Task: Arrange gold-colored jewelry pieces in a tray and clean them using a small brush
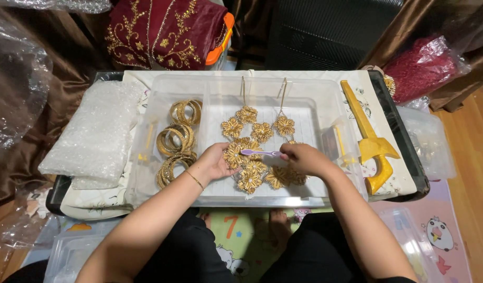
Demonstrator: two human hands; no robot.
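Brushing the gold flower necklace [257, 152] inside the clear plastic tray [325, 105], the right hand [304, 158] has its grip closed on a small purple brush [259, 153], while the left hand [216, 161] pinches one flower steady. Pressing too hard could bend a petal or snag the links (they look delicate), and a slip might knock the gold bangles [177, 147] just beside.
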